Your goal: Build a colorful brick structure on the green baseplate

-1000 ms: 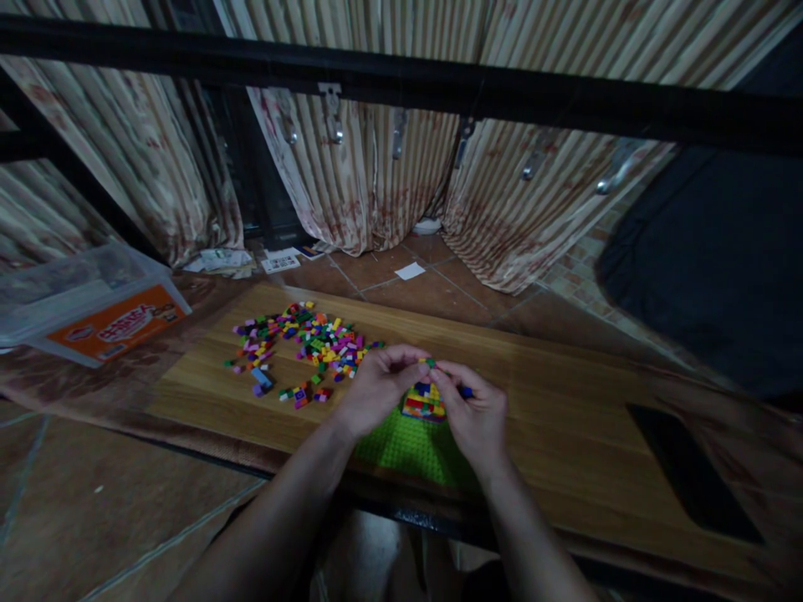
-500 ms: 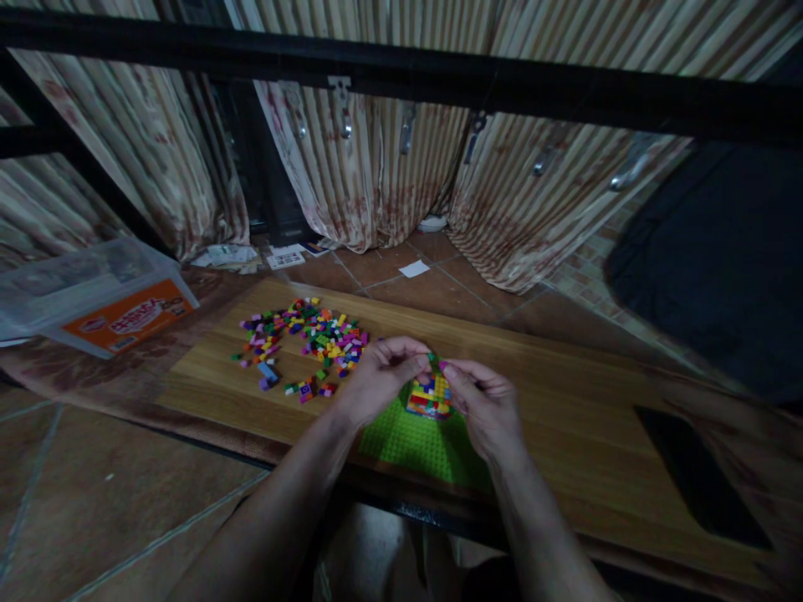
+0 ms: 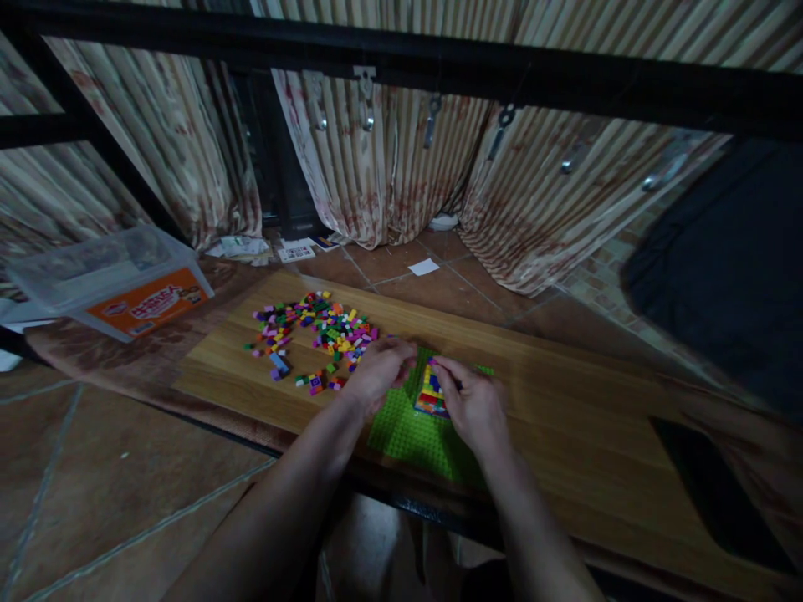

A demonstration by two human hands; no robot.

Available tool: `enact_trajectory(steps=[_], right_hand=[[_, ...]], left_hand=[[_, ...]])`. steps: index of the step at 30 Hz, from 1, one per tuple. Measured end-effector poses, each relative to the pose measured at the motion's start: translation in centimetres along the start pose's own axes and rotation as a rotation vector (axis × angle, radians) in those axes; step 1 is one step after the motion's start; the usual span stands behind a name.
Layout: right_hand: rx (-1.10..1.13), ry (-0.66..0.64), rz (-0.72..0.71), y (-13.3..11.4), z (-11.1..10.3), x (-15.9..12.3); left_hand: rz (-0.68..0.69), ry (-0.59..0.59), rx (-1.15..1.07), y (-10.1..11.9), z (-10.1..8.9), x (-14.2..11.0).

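A green studded baseplate (image 3: 407, 431) lies on the wooden board near its front edge. A small block of coloured bricks (image 3: 430, 391) stands built on the plate's far part. My left hand (image 3: 378, 372) rests at the plate's left far corner with its fingers curled down beside the build. My right hand (image 3: 472, 405) sits just right of the build, fingertips pinched against its upper edge. Whether either hand has a brick in it is hidden. A pile of loose coloured bricks (image 3: 314, 334) is spread on the board to the left.
The wooden board (image 3: 577, 418) rests on a low black frame. A clear plastic box with an orange label (image 3: 119, 280) stands at the left. Striped curtains (image 3: 389, 167) hang behind, papers (image 3: 294, 251) lie on the tiled floor, and a dark slab (image 3: 721, 502) lies at the right.
Both hands dropped from holding a small green brick in the air above the build down onto the baseplate and build. The camera view shifted a little, moving the scene rightward.
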State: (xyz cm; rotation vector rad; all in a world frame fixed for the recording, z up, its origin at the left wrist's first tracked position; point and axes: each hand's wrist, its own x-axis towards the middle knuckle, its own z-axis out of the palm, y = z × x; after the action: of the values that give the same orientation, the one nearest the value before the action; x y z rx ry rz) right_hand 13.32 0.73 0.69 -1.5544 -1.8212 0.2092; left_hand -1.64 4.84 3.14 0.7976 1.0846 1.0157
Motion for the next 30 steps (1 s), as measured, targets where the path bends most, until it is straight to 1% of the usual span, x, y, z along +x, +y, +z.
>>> enact_trajectory(steps=[3,7,12,15,17,19,21,23,25,27,28,30], right_hand=[[-0.138,-0.01,-0.056,-0.3,0.1,0.2],[-0.248,0.006,-0.088,-0.4,0.1,0.0],[-0.279,0.005,-0.07,-0.3,0.2,0.0],[-0.251,-0.006,-0.05,-0.2,0.3,0.0],[-0.181,0.003,-0.025,-0.2,0.4,0.0],[-0.064,0.014,0.026,0.0,0.3,0.0],[0.109,0.026,0.097,0.1,0.1,0.0],[0.3,0.078,0.181,0.4,-0.1,0.1],[0.45,0.179,0.279,0.7,-0.3,0.4],[0.563,0.277,0.409,1.1,-0.5,0.6],[0.629,0.302,0.485,1.4,-0.6,0.7],[0.797,0.307,0.628,1.7,-0.8,0.8]], left_hand=[[0.025,-0.026,0.127,-0.7,0.1,0.0],[0.095,-0.057,0.214,-1.6,0.3,0.4],[0.148,-0.058,0.278,-2.5,0.4,1.1],[0.173,-0.045,0.317,-2.6,0.4,1.4],[0.188,-0.034,0.338,-2.6,0.4,1.5],[0.197,-0.023,0.343,-2.6,0.4,1.5],[0.198,-0.013,0.341,-2.6,0.5,1.5],[0.197,-0.001,0.346,-2.6,0.6,1.5],[0.205,0.011,0.362,-2.6,0.6,1.5],[0.221,0.024,0.38,-2.7,0.7,1.5],[0.229,0.031,0.389,-2.7,0.7,1.6],[0.24,0.048,0.405,-2.8,0.8,1.6]])
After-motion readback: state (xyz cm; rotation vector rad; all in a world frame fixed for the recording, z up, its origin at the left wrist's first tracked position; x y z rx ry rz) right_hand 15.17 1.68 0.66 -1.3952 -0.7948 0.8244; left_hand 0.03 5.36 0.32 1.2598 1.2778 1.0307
